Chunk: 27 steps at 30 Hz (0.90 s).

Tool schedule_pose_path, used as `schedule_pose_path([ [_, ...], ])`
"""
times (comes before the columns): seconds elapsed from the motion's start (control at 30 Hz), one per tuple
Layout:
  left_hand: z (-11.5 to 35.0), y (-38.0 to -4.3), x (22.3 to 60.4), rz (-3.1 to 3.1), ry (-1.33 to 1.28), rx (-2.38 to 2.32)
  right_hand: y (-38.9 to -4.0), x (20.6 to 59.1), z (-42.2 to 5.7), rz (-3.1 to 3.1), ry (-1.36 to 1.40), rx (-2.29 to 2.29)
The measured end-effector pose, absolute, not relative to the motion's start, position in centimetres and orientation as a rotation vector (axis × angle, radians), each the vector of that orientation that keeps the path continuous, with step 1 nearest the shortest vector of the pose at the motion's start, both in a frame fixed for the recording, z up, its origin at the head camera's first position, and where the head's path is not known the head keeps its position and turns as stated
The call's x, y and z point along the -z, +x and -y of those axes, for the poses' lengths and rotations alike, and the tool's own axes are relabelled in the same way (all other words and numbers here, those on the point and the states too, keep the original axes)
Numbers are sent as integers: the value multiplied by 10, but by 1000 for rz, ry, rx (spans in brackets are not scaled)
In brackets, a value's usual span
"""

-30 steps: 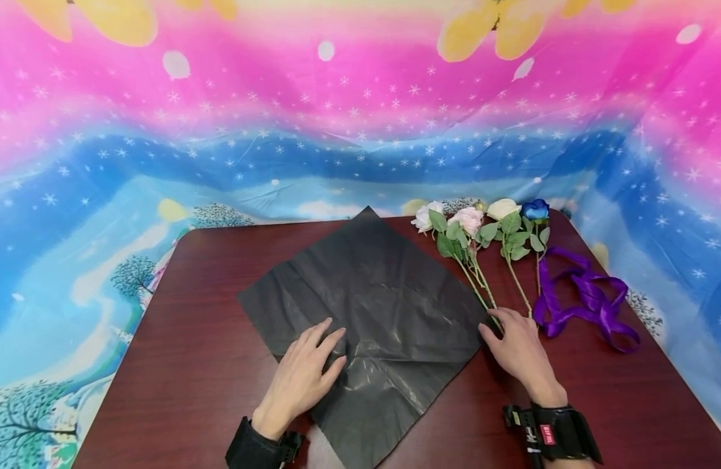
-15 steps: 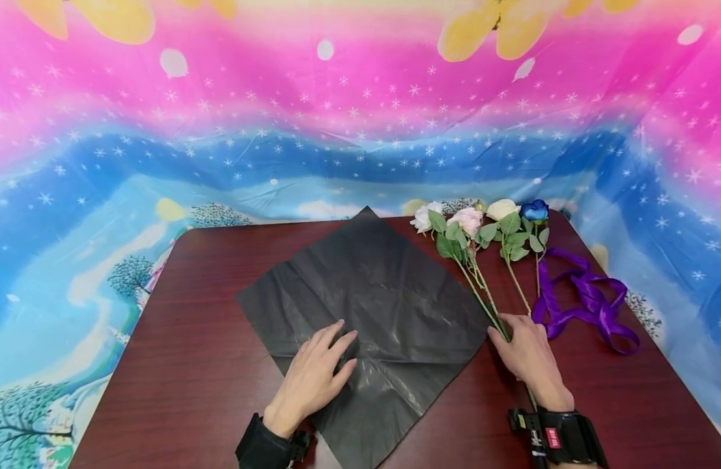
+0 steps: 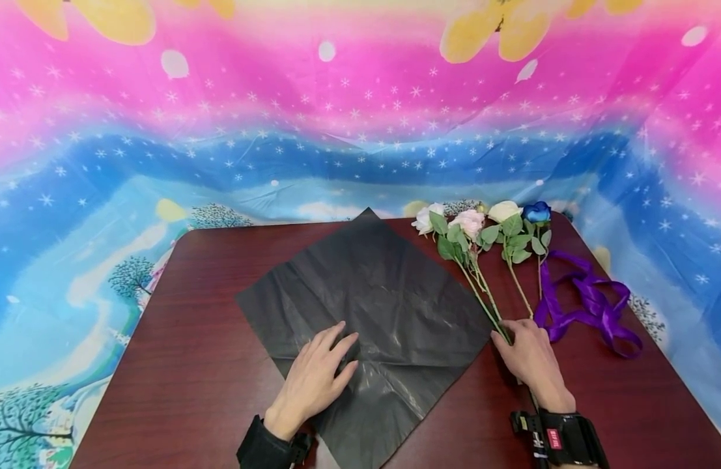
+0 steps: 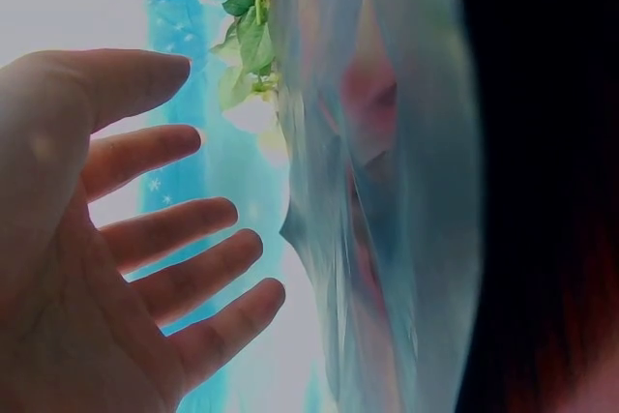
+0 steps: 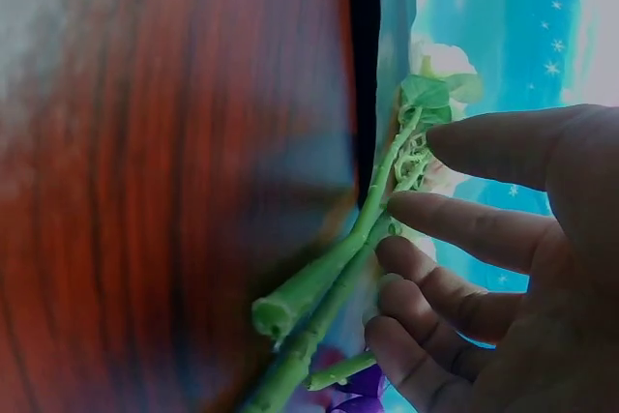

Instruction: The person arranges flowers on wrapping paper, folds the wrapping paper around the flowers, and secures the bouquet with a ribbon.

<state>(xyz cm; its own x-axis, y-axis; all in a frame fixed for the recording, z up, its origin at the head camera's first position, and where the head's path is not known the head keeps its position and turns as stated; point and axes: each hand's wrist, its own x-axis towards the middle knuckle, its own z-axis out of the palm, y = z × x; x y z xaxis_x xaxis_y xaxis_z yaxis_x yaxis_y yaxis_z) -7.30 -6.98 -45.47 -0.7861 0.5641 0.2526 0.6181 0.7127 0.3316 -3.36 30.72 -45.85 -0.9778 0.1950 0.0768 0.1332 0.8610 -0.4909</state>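
Observation:
A square sheet of thin, shiny black wrapping material (image 3: 395,286) lies on the table, one corner towards me. My left hand (image 3: 313,378) hovers low over its left part, fingers spread and holding nothing, as the left wrist view also shows. At the right, my right hand (image 3: 530,358) is at the lower stems of two artificial flowers, a white one (image 3: 428,219) and a pink one (image 3: 468,223). In the right wrist view its fingertips are right at the green stems (image 5: 334,268), thumb and forefinger apart. Part of the stems is hidden under that hand in the head view.
A cream rose (image 3: 505,210) and a blue rose (image 3: 537,212) lie to the right of the pink flower. Beside them a purple ribbon (image 3: 597,303) is loosely heaped. The dark red wooden table (image 3: 184,339) is backed by a printed cloth (image 3: 360,117).
My right hand has slid towards me along the stems, then nearly stopped. My left hand has shifted slightly to the right over the black sheet. The flowers lie almost as before.

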Motion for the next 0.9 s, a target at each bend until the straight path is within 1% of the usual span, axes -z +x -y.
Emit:
schedule_pose_path([
  [0.2,70,-74,456,2802,-957,630,-35,460,-308,2940,-268,-701],
  [0.63,72,-74,458,2789,-943,651,-48,459,-314,2998,-424,-608],
  [0.9,74,-75,460,2793,-931,643,-51,459,-314,3007,-409,-602],
])
